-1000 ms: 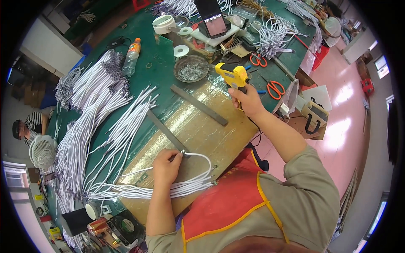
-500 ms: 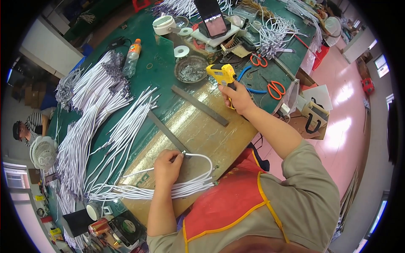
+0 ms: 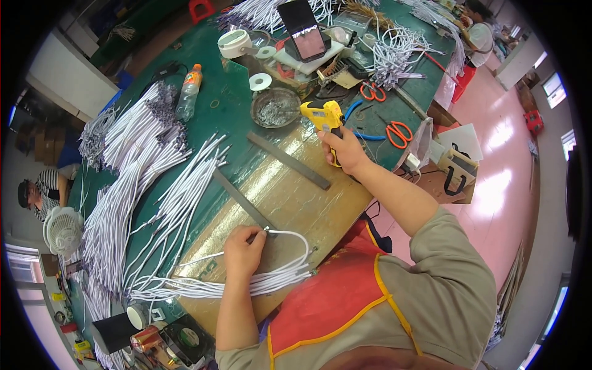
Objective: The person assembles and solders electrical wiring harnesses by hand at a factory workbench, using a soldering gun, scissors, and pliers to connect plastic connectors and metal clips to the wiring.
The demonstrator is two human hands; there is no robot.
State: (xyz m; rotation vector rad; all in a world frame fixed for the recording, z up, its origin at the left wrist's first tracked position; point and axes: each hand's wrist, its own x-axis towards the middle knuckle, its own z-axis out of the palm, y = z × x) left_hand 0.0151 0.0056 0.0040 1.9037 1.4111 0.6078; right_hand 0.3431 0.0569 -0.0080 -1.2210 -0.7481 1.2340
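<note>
My left hand [image 3: 243, 251] is closed in a pinch on the end of a white cord [image 3: 297, 235]. The cord bends in a loop to the right of the fingertips, and its pinched tip is partly hidden. Just under it lies a bundle of white cords [image 3: 206, 287] along the board's near side. In my right hand [image 3: 346, 150] is a yellow and black pistol-grip tool [image 3: 323, 115], with the fingers wrapped round its handle and its nose toward the upper left. Two grey metal bars [image 3: 290, 161] rest on the brown board [image 3: 246, 185]; one ends by my left fingertips.
More white cords [image 3: 132, 160] cover the green table's left side, near a plastic bottle [image 3: 189, 92]. A round dish of metal bits [image 3: 275, 108], a phone on a stand [image 3: 304, 31], blue-handled pliers [image 3: 364, 131] and orange-handled scissors [image 3: 399, 134] lie beyond the board. Other people sit at the far edges.
The whole view has shifted slightly. Both hands keep their hold on the cord and the yellow tool, and nothing has been let go.
</note>
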